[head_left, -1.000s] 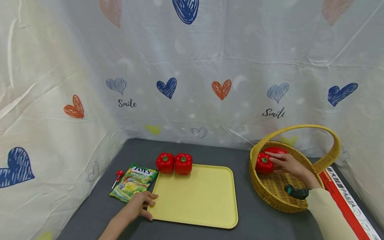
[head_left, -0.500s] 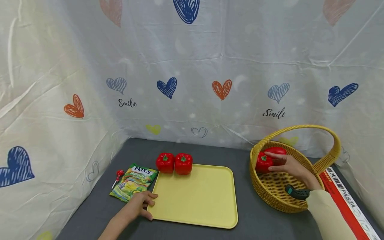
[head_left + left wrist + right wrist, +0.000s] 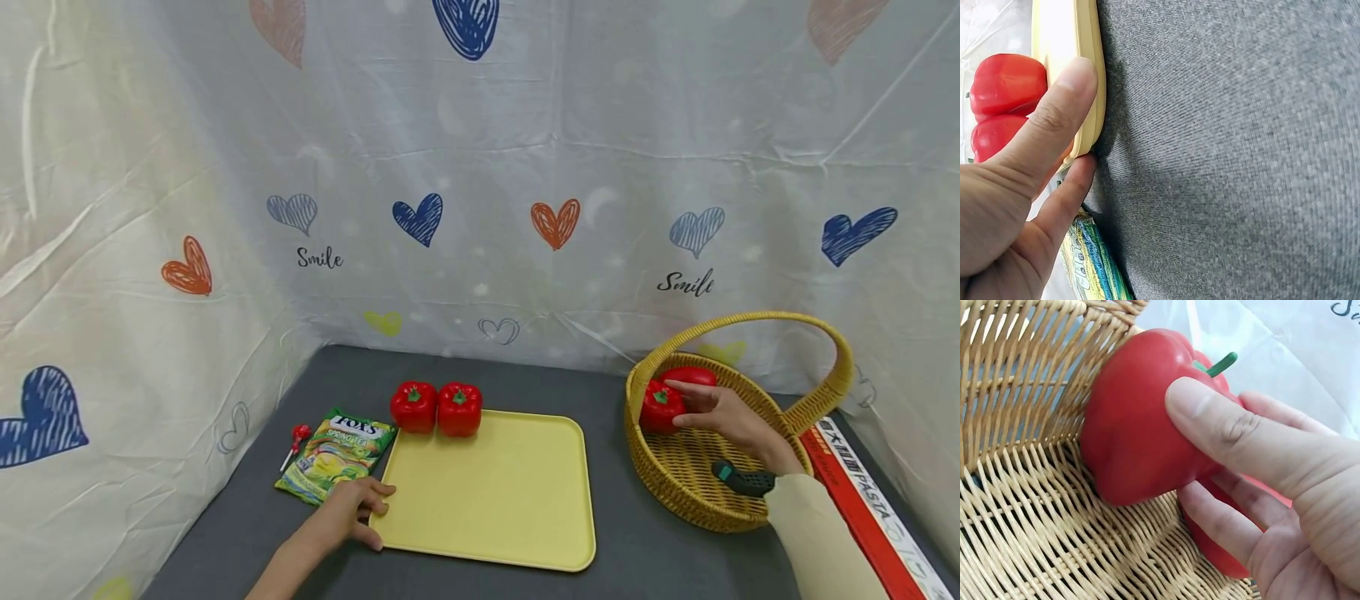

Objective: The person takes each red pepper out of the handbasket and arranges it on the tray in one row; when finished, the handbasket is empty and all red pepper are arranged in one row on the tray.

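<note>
My right hand [image 3: 705,410] reaches into a wicker basket [image 3: 697,500] and grips a red pepper [image 3: 657,408] against the basket's far-left wall. In the right wrist view the thumb [image 3: 1222,425] lies on top of this pepper [image 3: 1135,437] and the fingers curl beneath it. A second red pepper [image 3: 690,376] lies just behind. My left hand [image 3: 352,510] pinches the near-left edge of a yellow tray [image 3: 495,492], thumb [image 3: 1054,119] on the rim [image 3: 1088,75] and a finger under it. Two red peppers [image 3: 413,406] [image 3: 459,408] stand at the tray's far-left edge.
A green candy bag [image 3: 334,454] and a red lollipop [image 3: 295,440] lie left of the tray on the grey cloth. A red pasta box [image 3: 862,500] lies right of the basket. The basket's tall handle [image 3: 757,318] arches over my right hand. Heart-printed sheeting walls in the back and sides.
My right hand has shifted its fingers a little round the pepper in the basket, which has barely moved. The left hand and the tray are as before.
</note>
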The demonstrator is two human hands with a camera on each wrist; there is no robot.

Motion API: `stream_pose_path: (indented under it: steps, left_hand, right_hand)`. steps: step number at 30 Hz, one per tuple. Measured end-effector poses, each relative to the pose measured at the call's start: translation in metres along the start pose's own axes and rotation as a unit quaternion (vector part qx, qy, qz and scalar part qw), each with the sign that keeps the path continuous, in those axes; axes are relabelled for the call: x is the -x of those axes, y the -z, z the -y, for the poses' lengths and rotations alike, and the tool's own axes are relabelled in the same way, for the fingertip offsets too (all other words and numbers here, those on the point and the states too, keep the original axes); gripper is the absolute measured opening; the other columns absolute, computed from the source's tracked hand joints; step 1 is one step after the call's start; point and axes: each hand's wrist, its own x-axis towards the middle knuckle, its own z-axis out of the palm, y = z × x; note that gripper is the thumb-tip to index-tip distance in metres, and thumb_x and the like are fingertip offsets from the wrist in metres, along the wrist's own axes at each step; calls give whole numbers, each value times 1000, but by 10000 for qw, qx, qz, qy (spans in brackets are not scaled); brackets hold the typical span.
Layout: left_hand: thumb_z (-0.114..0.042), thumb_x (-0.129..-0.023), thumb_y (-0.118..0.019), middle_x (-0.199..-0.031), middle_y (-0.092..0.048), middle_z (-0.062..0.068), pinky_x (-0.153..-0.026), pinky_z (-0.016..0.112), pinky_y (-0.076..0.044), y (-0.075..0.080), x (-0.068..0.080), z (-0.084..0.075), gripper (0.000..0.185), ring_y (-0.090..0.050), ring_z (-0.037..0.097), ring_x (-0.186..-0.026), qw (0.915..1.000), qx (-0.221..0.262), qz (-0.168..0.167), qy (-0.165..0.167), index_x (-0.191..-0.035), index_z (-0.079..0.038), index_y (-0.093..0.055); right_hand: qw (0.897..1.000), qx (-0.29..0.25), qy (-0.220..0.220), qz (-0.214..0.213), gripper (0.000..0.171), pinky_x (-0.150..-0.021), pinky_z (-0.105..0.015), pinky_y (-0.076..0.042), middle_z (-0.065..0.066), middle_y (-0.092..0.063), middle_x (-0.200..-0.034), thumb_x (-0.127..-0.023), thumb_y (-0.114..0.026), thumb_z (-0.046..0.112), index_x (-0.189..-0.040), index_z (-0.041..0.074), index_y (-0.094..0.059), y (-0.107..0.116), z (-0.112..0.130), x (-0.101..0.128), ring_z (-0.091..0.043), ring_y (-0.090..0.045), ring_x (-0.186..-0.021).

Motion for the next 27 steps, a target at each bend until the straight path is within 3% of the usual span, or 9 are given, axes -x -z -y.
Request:
stream_pose_path:
  steps: [6, 9, 13, 17, 22, 24, 27]
  left_hand:
    - [-19, -53, -83, -109, -59, 24, -67, 24, -50, -1, -1, 2, 46, -57, 35, -96, 9998, 131, 62, 144, -89, 5, -68]
    - [-17, -54, -83, -108, -59, 25, -67, 25, -50, -1, -1, 2, 45, -57, 35, -95, 9998, 155, 50, 80, -89, 6, -68]
    - [-17, -54, -83, -108, -59, 25, -67, 25, -50, -1, -1, 2, 45, -56, 37, -95, 9998, 183, 49, 88, -89, 6, -68]
    - [-18, -54, -83, -108, -59, 24, -67, 25, -50, 0, -1, 2, 45, -56, 37, -95, 9996, 213, 71, 174, -90, 4, -68]
    - [-17, -53, -83, -107, -59, 24, -66, 25, -50, -1, 0, 3, 44, -56, 37, -95, 9998, 170, 26, 60, -89, 5, -68]
    - [-17, -53, -83, -107, -59, 24, -66, 24, -50, -1, 0, 3, 44, -56, 36, -95, 9999, 161, 12, 7, -88, 5, -68]
    - [-16, -54, -84, -106, -59, 25, -66, 25, -50, -1, 0, 3, 44, -56, 37, -94, 9999, 126, 1, -58, -88, 6, -68]
  right_hand:
    - [10000, -49, 25, 52, 63, -77, -29, -49, -29, -38, -131, -80, -67, 14, -134, -2, -38, 3, -1, 2, 5, -50, -103]
    - [10000, 25, -42, 34, 63, -78, -30, -49, -29, -39, -131, -80, -67, 15, -134, -2, -38, 4, -1, 6, -10, -50, -111]
    - [9996, 182, -204, -105, 64, -79, -30, -49, -26, -39, -133, -81, -66, 17, -135, 0, -38, 6, 1, 16, -32, -39, -121]
    - [9989, 224, -337, -247, 64, -80, -31, -48, -26, -35, -135, -82, -66, 19, -136, 0, -36, 7, 3, 28, -41, -28, -124]
    - [9987, 193, -328, -343, 61, -80, -30, -48, -22, -37, -135, -84, -63, 17, -135, -1, -36, 5, 10, 44, -19, -38, -122]
    - [9984, 199, -365, -372, 61, -80, -29, -49, -21, -36, -135, -84, -63, 17, -136, -1, -35, 4, 16, 51, -18, -36, -123]
    - [9975, 218, -494, -453, 63, -79, -31, -49, -22, -34, -137, -84, -63, 18, -136, 0, -34, 1, 24, 61, -36, -27, -125]
